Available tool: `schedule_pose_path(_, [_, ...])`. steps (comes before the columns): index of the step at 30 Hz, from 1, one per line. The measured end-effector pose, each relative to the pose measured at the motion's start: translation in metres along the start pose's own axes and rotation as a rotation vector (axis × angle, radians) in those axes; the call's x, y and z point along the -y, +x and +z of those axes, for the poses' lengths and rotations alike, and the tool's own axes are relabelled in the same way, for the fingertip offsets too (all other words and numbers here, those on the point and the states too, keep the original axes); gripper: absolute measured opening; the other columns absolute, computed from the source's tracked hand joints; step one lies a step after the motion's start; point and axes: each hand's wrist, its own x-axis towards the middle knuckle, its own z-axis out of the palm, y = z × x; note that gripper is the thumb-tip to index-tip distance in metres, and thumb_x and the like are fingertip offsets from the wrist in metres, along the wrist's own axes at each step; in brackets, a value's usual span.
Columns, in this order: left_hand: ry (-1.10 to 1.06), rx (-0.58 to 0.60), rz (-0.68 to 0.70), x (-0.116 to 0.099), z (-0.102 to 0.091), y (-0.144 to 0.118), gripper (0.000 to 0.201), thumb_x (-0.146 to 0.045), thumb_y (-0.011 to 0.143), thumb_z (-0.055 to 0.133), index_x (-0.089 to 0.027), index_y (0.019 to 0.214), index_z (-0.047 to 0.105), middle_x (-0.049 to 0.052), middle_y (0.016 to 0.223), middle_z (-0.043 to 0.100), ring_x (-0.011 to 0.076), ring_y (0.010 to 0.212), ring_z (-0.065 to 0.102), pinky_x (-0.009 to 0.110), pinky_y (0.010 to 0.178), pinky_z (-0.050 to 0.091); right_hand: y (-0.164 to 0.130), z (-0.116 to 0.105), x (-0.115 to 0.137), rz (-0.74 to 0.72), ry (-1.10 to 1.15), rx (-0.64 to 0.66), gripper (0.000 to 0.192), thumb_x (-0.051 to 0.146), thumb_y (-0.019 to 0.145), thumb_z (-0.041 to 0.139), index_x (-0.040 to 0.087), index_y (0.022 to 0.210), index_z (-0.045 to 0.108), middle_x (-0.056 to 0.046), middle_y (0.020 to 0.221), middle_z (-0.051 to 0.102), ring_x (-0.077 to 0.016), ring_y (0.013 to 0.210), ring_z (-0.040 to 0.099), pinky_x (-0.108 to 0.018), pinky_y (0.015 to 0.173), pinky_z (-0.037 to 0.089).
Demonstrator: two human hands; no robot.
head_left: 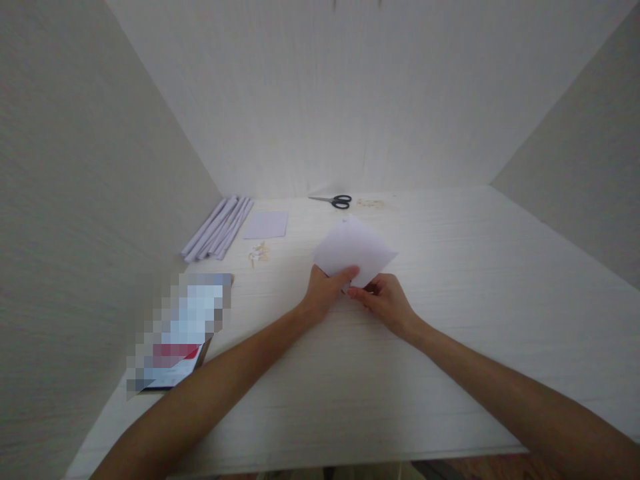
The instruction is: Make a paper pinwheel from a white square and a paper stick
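White paper (356, 243) is held at the centre of the head view, gripped near its lower left edge by the left hand (321, 292), thumb pressed on top. At the lower corner, the fingers of the right hand (389, 305) are nearly closed; whether anything is pinched there cannot be told. Careful now: a crease could be made by too hard a thumb, the corner skewed by a slack one.

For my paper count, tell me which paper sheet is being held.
The paper sheet in front of the scissors: the left hand has its thumb over it. The other sheet lies flat beside the paper rolls, touched by neither hand.
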Motion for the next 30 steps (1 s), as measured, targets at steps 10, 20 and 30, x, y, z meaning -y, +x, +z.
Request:
schedule_pose_path(10, [-0.016, -0.017, -0.037, -0.003, 0.004, -0.002, 0.033, -0.029, 0.054, 0.071, -0.015, 0.082, 0.061, 0.004, 0.081, 0.065, 0.0136, 0.071, 0.057, 0.025, 0.062, 0.047, 0.000, 0.000, -0.003, -0.001, -0.037, -0.022, 0.024, 0.036, 0.064, 0.062, 0.016, 0.054, 0.053, 0.002, 0.044, 0.048, -0.0071, 0.038, 0.039, -0.019, 0.033, 0.029])
schedule_pose_path(20, [-0.094, -0.207, -0.042, -0.002, -0.007, 0.011, 0.023, -0.033, 0.058, 0.068, -0.015, 0.056, 0.053, -0.005, 0.049, 0.047, 0.0032, 0.041, 0.038, 0.016, 0.036, 0.022, 0.002, -0.004, -0.005, 0.061, 0.026, -0.053, 0.025, 0.034, 0.066, 0.060, 0.017, 0.052, 0.048, 0.005, 0.036, 0.042, -0.0065, 0.032, 0.035, -0.020, 0.033, 0.025])
schedule_pose_path(30, [-0.035, -0.086, -0.022, -0.005, -0.007, 0.006, 0.020, -0.030, 0.054, 0.069, -0.014, 0.062, 0.061, -0.002, 0.059, 0.057, 0.0057, 0.049, 0.046, 0.016, 0.040, 0.033, 0.009, -0.007, -0.010, 0.030, 0.532, -0.266, 0.021, 0.032, 0.066, 0.063, 0.016, 0.064, 0.050, 0.003, 0.060, 0.052, -0.0025, 0.039, 0.040, -0.014, 0.030, 0.026])
